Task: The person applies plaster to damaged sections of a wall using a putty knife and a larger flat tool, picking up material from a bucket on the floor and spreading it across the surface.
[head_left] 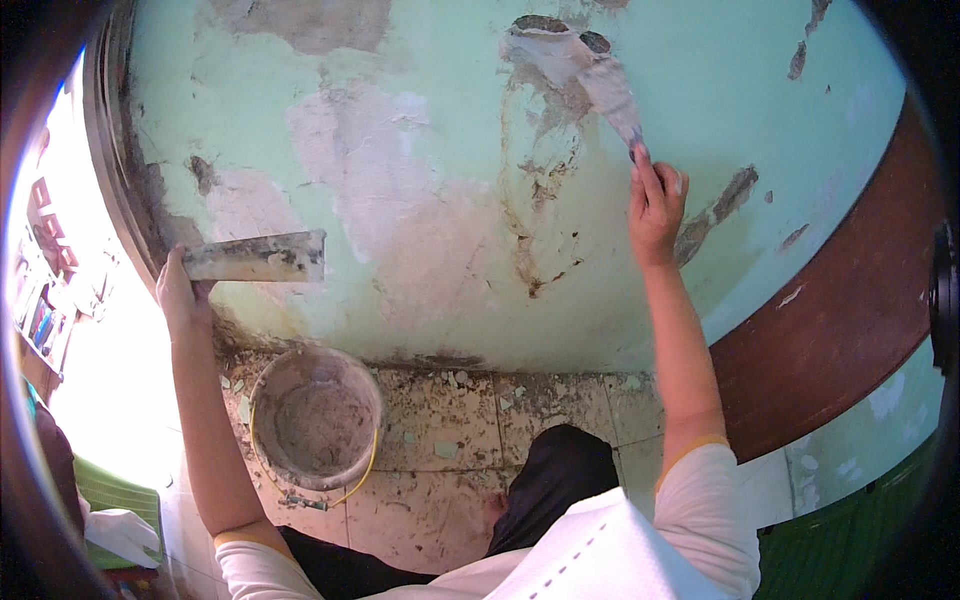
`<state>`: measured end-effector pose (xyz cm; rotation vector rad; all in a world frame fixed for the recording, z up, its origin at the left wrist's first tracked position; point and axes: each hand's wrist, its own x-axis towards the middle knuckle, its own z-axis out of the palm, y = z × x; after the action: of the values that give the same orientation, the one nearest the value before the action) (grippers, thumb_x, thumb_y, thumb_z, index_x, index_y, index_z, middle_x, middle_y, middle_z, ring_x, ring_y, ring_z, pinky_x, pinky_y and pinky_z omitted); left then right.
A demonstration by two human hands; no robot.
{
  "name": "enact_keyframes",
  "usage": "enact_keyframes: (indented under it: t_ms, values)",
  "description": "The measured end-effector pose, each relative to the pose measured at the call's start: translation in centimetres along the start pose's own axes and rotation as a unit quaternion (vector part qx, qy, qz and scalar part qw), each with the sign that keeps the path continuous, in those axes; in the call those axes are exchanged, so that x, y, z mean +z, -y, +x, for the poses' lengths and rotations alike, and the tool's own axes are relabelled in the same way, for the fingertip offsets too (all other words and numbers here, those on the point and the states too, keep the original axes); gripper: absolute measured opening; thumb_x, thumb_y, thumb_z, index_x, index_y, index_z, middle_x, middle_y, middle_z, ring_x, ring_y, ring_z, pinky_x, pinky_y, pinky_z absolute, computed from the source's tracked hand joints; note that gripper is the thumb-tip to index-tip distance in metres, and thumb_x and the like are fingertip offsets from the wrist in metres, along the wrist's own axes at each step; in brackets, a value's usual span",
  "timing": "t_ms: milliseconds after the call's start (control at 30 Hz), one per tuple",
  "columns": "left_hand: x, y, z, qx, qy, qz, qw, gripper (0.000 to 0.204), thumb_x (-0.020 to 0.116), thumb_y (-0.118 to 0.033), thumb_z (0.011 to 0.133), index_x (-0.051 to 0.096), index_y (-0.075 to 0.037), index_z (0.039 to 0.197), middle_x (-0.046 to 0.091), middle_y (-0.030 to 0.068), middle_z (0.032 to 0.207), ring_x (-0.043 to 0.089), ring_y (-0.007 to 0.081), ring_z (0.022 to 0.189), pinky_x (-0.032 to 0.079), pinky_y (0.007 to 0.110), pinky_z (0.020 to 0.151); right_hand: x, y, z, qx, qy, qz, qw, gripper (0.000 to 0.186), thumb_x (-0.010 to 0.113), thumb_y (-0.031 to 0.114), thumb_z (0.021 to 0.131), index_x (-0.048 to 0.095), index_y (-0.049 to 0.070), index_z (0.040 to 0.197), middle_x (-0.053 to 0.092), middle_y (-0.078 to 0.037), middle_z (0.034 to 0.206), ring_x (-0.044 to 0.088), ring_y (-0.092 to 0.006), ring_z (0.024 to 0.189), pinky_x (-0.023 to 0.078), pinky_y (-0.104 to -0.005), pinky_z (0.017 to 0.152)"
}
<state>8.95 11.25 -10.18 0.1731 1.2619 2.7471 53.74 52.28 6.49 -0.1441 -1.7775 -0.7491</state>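
On the mint-green wall (pixel 450 120), my right hand (pixel 657 205) is closed around the handle of a putty knife (pixel 610 92). Its plaster-smeared blade lies against a patch of wet-looking filler (pixel 545 48) beside two dark holes. My left hand (pixel 182 295) grips one end of a flat, plaster-stained strip (pixel 262 259), held roughly level in front of the wall at the left. Below that hand, a round bucket (pixel 372 400) with a yellow handle stands on the floor and has greyish-brown material in it.
Paint flakes and crumbs litter the tiled floor (pixel 440 400). A tool with a dark handle (pixel 303 502) lies by the bucket. A brown curved panel (pixel 830 330) borders the wall at right. A bright opening with a wooden frame (pixel 115 150) is at left.
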Motion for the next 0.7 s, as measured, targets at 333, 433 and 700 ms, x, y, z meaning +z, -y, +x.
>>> enact_keyframes:
  t_ms: [333, 433, 700]
  values:
    - [1.3, 0.1, -1.2, 0.0, -0.008, 0.018, 1.0, 0.019, 0.061, -0.017, 0.094, 0.062, 0.001, 0.099, 0.065, 0.0089, 0.086, 0.068, 0.019, 0.069, 0.059, 0.03, 0.055, 0.0, -7.0, 7.6, -0.098, 0.017, -0.07, 0.993, 0.052, 0.067, 0.007, 0.085, 0.063, 0.025, 0.134, 0.058, -0.009, 0.098, 0.053, -0.0312, 0.089, 0.049, -0.0422, 0.081]
    - [0.4, 0.4, -0.6, -0.006, 0.007, 0.025, 1.0, 0.019, 0.06, -0.018, 0.094, 0.062, 0.001, 0.099, 0.064, 0.0081, 0.085, 0.067, 0.0177, 0.068, 0.057, 0.029, 0.053, -1.2, -8.0, 7.4, -0.082, 0.002, -0.08, 0.993, 0.052, 0.068, 0.007, 0.085, 0.063, 0.024, 0.134, 0.058, -0.01, 0.097, 0.054, -0.0309, 0.09, 0.049, -0.0422, 0.082]
    - [0.9, 0.4, -1.1, -0.002, 0.014, 0.01, 1.0, 0.018, 0.059, -0.018, 0.094, 0.063, -0.001, 0.1, 0.064, 0.0077, 0.086, 0.066, 0.0175, 0.069, 0.056, 0.029, 0.053, -0.6, -3.5, 7.2, -0.153, 0.023, -0.02, 0.988, 0.058, 0.068, 0.003, 0.081, 0.062, 0.025, 0.134, 0.056, -0.009, 0.095, 0.054, -0.0302, 0.089, 0.049, -0.0421, 0.084]
